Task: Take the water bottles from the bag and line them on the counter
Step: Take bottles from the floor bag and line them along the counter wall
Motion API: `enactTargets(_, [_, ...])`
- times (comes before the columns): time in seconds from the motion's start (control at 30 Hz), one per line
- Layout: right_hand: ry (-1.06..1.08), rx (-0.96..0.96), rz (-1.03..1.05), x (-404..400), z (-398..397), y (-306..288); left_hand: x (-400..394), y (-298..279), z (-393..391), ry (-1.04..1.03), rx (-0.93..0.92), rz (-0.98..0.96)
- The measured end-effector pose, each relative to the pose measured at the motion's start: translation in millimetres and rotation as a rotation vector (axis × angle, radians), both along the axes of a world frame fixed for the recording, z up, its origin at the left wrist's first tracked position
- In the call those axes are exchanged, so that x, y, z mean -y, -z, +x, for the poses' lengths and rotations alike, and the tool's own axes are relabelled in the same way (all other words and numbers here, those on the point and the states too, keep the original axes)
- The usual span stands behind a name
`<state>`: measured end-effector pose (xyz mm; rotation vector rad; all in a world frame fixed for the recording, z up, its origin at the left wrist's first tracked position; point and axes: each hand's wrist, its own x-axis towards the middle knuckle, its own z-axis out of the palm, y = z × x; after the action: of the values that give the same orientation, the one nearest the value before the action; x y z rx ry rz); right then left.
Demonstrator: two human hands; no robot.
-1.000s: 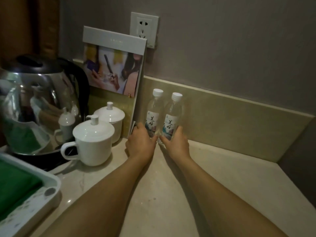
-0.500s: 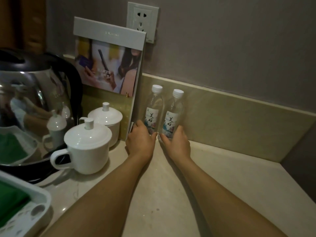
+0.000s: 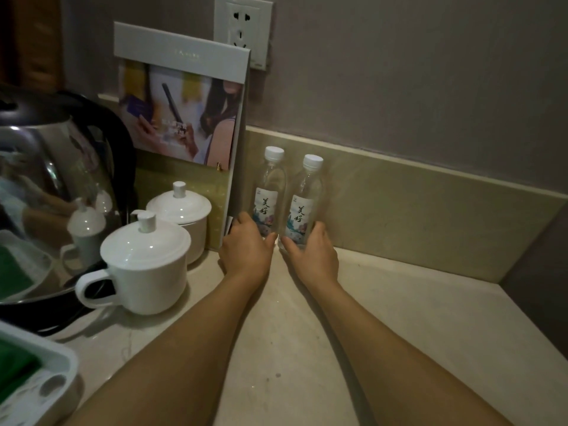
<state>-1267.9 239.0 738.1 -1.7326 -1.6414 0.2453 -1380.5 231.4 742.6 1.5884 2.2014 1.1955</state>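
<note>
We are holding two water bottles upright against the backsplash (image 3: pixel 415 216), one in each hand. Our left hand (image 3: pixel 246 247) is curled around the base of the left bottle (image 3: pixel 270 192); our right hand (image 3: pixel 313 253) is wrapped the same way around the base of the right bottle (image 3: pixel 304 201). Both grips are partly closed, fingers round the bottles, thumbs meeting in the gap in front.

Compared with half a second and a second ago, almost nothing is moving: the bottles are standing in the same spot by the backsplash, caps level, labels facing us, just beside one another. We are judging that the placing is finished and we are only squaring them up, so for these two the lining-up looks done. No bag is in view, so we cannot tell whether more bottles are waiting.

As for room, the left bottle is standing just beside the edge of the leaning brochure board (image 3: pixel 184 99), so nothing more is fitting on that side of the backsplash. The two lidded white cups (image 3: pixel 147 259) and the kettle (image 3: pixel 52 186) are crowding the counter (image 3: pixel 399 333) further left. To the right of the right bottle the backsplash is running bare to the corner, so the row should be growing that way.
</note>
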Motion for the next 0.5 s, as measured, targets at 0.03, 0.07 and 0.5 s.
enactTargets(0.03, [0.002,0.002,0.0,0.1,-0.1,0.2,-0.1,0.1,0.1,0.001,-0.002,0.001])
enactTargets(0.07, [0.007,0.008,0.0,0.3,-0.2,0.4,-0.1,0.3,0.0,0.003,-0.001,0.002])
enactTargets(0.5, [0.029,0.084,-0.018,2.3,-1.9,-0.4,5.6,-0.6,-0.8,0.017,0.018,0.012])
